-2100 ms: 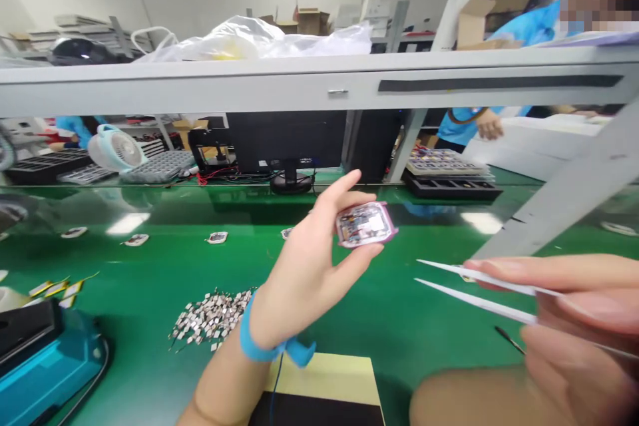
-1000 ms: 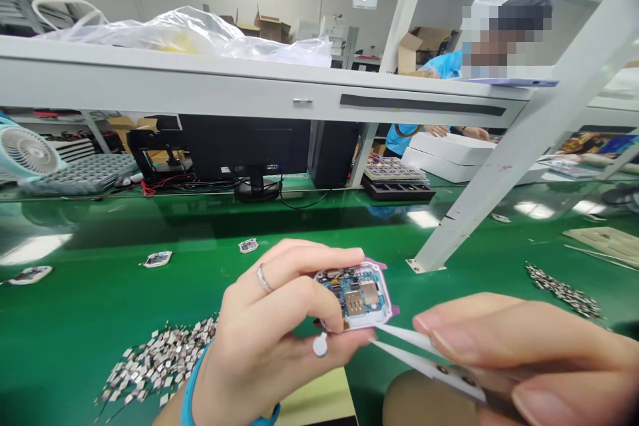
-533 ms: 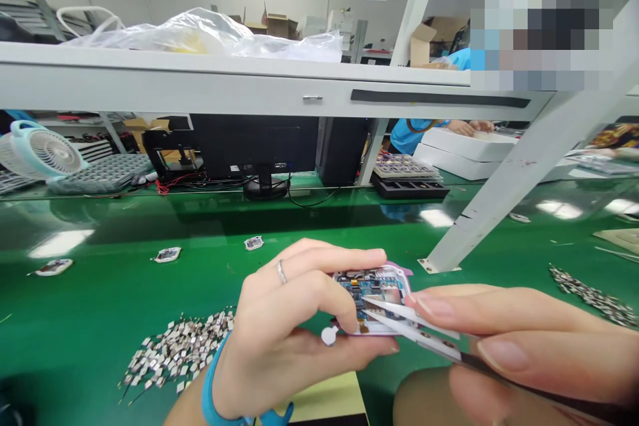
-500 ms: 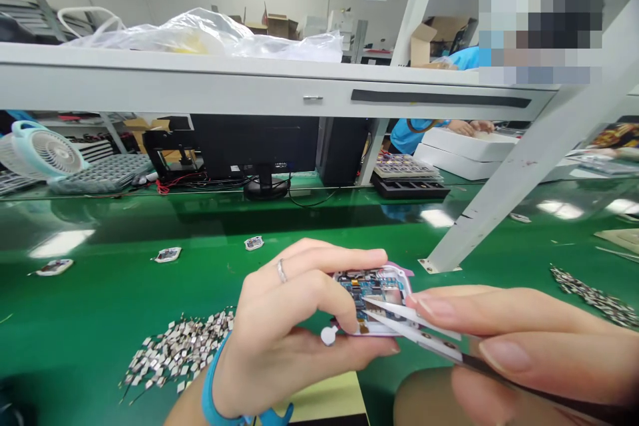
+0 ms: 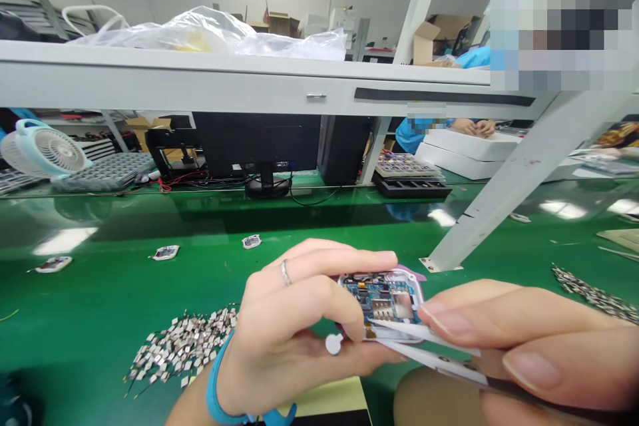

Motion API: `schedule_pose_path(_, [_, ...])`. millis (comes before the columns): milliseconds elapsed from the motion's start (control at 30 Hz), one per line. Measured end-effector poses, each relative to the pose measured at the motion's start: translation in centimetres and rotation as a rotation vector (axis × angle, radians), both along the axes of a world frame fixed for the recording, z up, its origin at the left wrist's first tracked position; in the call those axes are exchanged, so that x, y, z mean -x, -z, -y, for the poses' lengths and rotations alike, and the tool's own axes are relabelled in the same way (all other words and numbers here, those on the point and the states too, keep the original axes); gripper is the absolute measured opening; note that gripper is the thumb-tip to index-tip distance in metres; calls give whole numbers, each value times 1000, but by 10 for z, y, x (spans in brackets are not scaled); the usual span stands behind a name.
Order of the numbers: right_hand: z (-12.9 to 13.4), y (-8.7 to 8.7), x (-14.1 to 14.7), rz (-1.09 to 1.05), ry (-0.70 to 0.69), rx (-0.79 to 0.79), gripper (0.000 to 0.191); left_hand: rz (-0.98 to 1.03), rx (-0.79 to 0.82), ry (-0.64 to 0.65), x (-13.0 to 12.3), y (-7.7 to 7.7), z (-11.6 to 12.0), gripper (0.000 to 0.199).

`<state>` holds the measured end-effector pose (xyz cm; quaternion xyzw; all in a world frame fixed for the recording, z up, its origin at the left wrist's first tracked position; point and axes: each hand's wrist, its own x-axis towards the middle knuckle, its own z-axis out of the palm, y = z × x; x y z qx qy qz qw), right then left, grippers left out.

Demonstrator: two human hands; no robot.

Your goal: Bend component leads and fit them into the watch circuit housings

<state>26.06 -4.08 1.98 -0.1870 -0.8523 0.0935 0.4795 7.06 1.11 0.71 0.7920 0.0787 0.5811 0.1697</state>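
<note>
My left hand [image 5: 304, 306], with a ring and a blue wrist strap, grips a small white casing [image 5: 418, 286] with a blue circuit board [image 5: 384, 296] inside. Pink material shows along the casing's far edge. A round silver disc [image 5: 333, 344] sticks out on the left, beneath my index finger. In my right hand [image 5: 539, 339] is a pair of tweezers [image 5: 449, 363], pinched between thumb and fingers. The white tips stand apart at the near edge of the casing, one over the board and one lower, by the rim. Nothing shows between them.
A pile of small silver parts [image 5: 182, 346] lies left of my hands; another pile [image 5: 594, 296] lies right. Several similar casings [image 5: 166, 252] rest on the green table [image 5: 114, 293]. A slanted white post [image 5: 494, 193] rises at right. Behind are a monitor [image 5: 257, 146] and a co-worker's hands [image 5: 472, 127].
The tweezers have moved from the middle of the board toward its near edge, and their tips have spread wider. The casing has shifted slightly right with my left hand.
</note>
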Motion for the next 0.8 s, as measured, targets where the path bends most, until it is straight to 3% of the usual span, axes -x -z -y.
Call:
schedule_pose_path(100, [-5, 3, -9, 30, 20, -57, 65, 6, -30, 0, -1, 1, -1, 21])
schedule_pose_path(233, [-7, 11, -9, 2, 22, -109, 58, -8, -51, 3, -1, -2, -2, 21])
schedule_pose_path(367, [-5, 7, -6, 65, -27, -77, 54, -34, -78, -2, 0, -5, -2, 19])
schedule_pose_path(567, [-7, 5, -7, 14, 61, -139, 52, 20, -32, 25, 1, -4, -3, 19])
schedule_pose_path(800, [-13, 11, -19, 29, -19, -22, 55, 48, 67, 75, 3, -5, -2, 19])
